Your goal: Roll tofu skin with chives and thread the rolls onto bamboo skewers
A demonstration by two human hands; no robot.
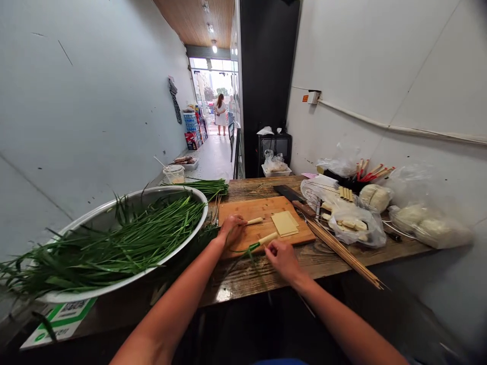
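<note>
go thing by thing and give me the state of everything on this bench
left hand: closed on a pale roll, on the cutting board
right hand: pinching a roll with a green chive around it
pale roll: rolled, lying on the board
roll: rolled, chive-wrapped
cutting board: flat on the table
tofu sheets: stacked flat, unrolled
metal basin: heaped with chives
skewers: loose bundle, lying flat
cleaver: lying flat, unheld

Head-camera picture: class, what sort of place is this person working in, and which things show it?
Probably a food-prep corner behind a small shop or eatery. A wooden cutting board holds thin tofu sheets; a big metal basin holds chives; bamboo skewers lie beside it, suggesting skewer making.
</note>
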